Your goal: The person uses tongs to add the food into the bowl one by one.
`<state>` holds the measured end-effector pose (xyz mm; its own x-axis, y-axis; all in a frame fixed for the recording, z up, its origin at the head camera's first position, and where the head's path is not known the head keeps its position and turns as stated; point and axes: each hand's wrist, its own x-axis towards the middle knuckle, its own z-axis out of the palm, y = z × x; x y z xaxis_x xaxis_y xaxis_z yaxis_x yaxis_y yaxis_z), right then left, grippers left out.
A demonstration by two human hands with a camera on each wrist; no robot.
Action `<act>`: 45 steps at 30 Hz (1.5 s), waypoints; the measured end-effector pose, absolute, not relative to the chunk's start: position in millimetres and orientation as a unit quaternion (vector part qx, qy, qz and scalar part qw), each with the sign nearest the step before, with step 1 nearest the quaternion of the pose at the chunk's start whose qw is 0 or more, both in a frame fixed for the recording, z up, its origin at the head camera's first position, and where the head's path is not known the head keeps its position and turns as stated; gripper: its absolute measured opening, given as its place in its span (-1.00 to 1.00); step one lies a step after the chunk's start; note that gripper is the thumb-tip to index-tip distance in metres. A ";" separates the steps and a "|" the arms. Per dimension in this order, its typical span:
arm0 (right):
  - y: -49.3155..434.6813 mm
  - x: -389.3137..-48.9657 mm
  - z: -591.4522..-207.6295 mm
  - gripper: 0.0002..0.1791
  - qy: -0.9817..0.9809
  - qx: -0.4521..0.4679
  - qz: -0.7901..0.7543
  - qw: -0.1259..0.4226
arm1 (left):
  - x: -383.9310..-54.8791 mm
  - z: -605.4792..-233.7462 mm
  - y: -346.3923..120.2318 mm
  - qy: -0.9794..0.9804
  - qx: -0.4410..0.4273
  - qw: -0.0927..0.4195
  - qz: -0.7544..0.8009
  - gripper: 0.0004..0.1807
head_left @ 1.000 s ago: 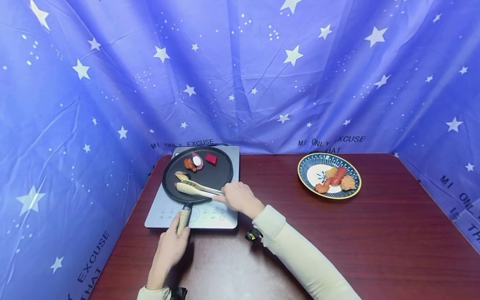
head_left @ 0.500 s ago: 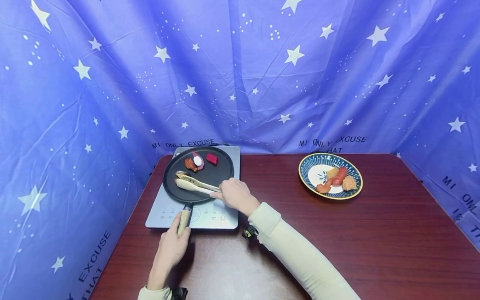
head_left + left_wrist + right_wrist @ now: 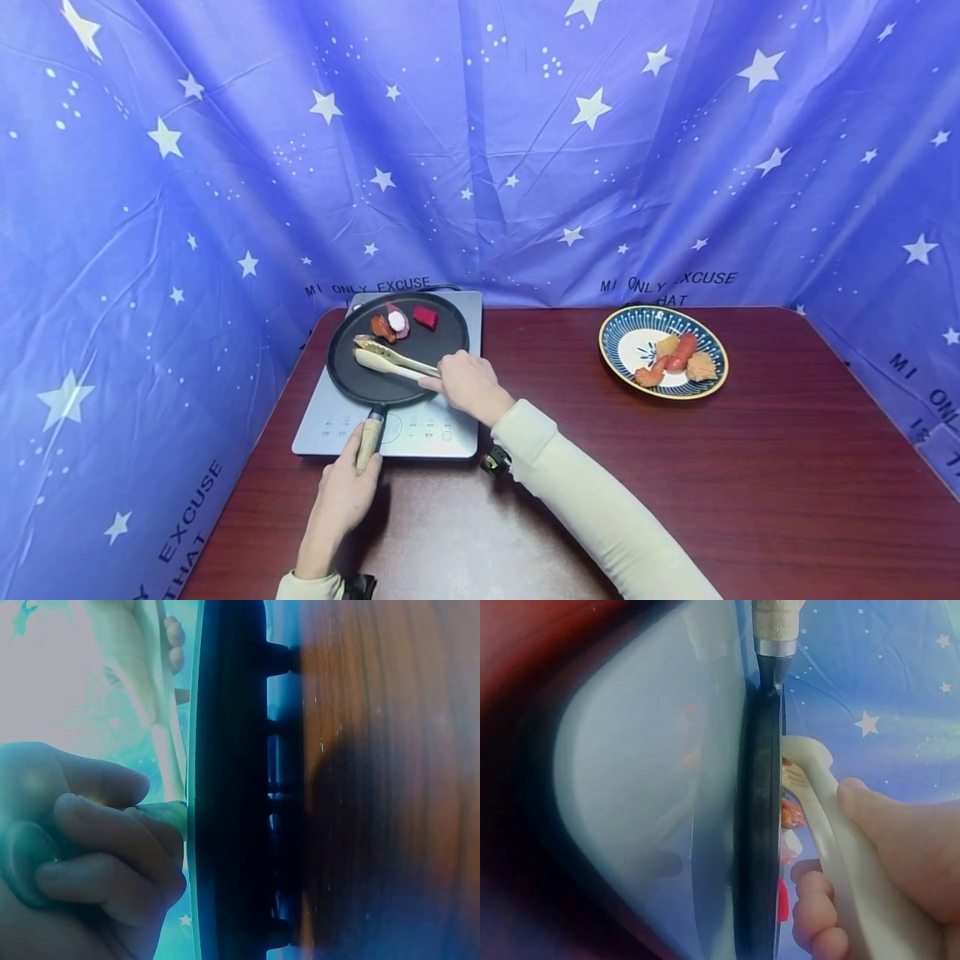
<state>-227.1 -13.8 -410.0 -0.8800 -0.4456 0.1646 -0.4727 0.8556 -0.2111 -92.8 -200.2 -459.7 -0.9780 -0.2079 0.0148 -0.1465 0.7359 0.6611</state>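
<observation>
In the head view my left hand point(image 3: 348, 492) grips the beige handle point(image 3: 369, 442) of a round black frying pan point(image 3: 390, 385). My right hand point(image 3: 472, 383) holds cream-coloured tongs point(image 3: 390, 365), their tips low over the pan's left part. The right wrist view shows a small reddish-brown bit point(image 3: 787, 762) by the tong tips; whether it is pinched I cannot tell. Farther back in the pan lie a glossy brown piece point(image 3: 382, 328), a purple-and-white piece point(image 3: 397, 321) and a dark red block point(image 3: 426, 317). The left wrist view shows fingers point(image 3: 112, 832) curled round the handle.
The pan stands on a silver induction cooker point(image 3: 315, 433) at the left of a dark red wooden table point(image 3: 570, 467). To the right is a blue-patterned plate point(image 3: 617, 350) with several food pieces. A starry blue curtain point(image 3: 480, 167) surrounds the table.
The tong tips have moved a little away from me across the pan, nearer the brown piece, and the right hand has shifted slightly with them. My left hand stays on the handle.
</observation>
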 end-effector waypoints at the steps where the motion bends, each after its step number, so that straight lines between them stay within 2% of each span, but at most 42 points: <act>1: -14.2 -227.2 -409.9 -0.48 -0.962 0.237 0.122 0.057 | -92.7 -459.6 -200.3 -0.931 0.095 0.044 -0.351 -0.36; 12: -15.3 -222.3 -405.0 -0.47 -0.966 0.222 0.125 0.032 | -91.8 -459.2 -200.0 -0.931 0.091 0.047 -0.352 -0.35; 20: -1.8 -215.2 -399.4 -0.46 -0.967 0.215 0.132 0.040 | -94.0 -458.4 -201.1 -0.932 0.092 0.045 -0.349 -0.35; 31: 59.9 -206.1 -398.6 -0.52 -0.956 0.199 0.189 0.101 | -93.4 -456.9 -201.9 -0.931 0.093 0.042 -0.351 -0.35; 45: 146.4 -194.1 -401.5 -0.56 -0.962 0.160 0.180 0.131 | -93.2 -458.2 -202.5 -0.932 0.094 0.036 -0.348 -0.35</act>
